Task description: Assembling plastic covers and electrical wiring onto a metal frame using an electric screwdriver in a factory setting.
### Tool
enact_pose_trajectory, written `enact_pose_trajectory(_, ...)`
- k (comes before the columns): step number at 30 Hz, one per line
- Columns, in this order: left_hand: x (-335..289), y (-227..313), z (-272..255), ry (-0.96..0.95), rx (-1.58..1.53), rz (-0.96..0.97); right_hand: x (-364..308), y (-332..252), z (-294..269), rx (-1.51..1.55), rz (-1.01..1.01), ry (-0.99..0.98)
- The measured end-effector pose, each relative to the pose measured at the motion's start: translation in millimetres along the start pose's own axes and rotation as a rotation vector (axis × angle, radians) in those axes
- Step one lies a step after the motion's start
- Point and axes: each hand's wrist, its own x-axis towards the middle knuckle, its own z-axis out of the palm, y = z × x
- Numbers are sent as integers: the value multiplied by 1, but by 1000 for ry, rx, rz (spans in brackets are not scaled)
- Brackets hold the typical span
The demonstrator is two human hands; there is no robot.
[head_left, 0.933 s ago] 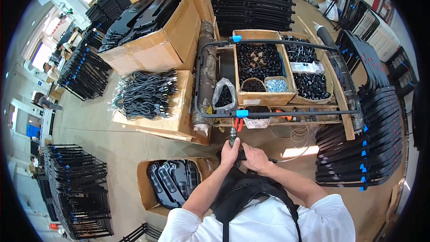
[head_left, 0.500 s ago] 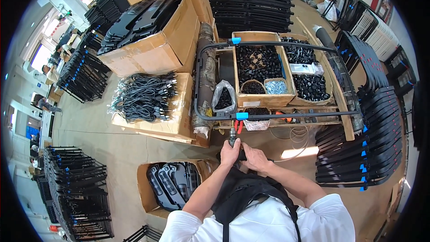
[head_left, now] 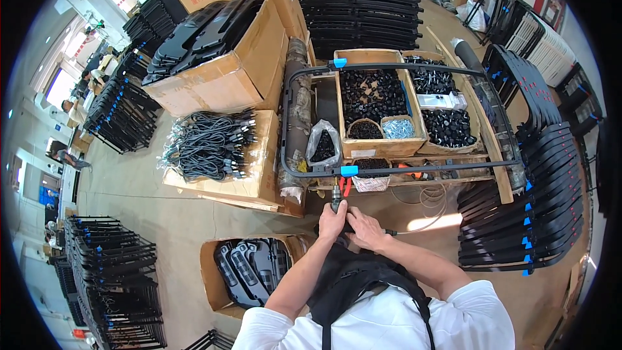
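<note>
Both of my hands are wrapped around a power drill held low in front of me, its bit pointing away. My left hand grips the front of its body behind the chuck, and my right hand closes on the rear part, mostly hidden by the fingers. The bit's tip meets the near rail of a black tubular frame at a blue clip; whether it touches a screw is too small to tell. A second blue clip sits on the far rail. Red-handled pliers lie just right of the bit.
The frame rests over two wrapped rollers, the left roller in plain view. Between them stand wooden boxes of black caps and silver screws. Cable bundles lie on a carton at left. Stacked frames stand at right, and an open carton nearby.
My hands and the drill keep nearly the same place at the near blue clip. A dark hose or cord end now shows just right of my right hand. The view has shifted slightly.
</note>
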Motion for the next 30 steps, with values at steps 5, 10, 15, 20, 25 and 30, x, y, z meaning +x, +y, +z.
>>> enact_pose_trajectory(5, -5, -3, 0, -2, -42, -14, -2, -3, 2, 17, 19, -7)
enact_pose_trajectory(10, -10, -9, 1, -9, -67, -15, -8, -3, 6, 31, 20, -24)
enact_pose_trajectory(15, -12, -19, 4, -5, -96, -21, -13, -8, 7, 21, 21, -15)
enact_pose_trajectory(20, -21, -22, 12, -10, -192, -34, -21, -10, 0, -6, 45, -56)
enact_pose_trajectory(25, -32, -29, 29, -79, -294, -33, -44, -4, -10, -47, 76, -84)
enact_pose_trajectory(30, -26, -11, 40, -109, -360, -13, -41, 2, -24, -81, 131, -58)
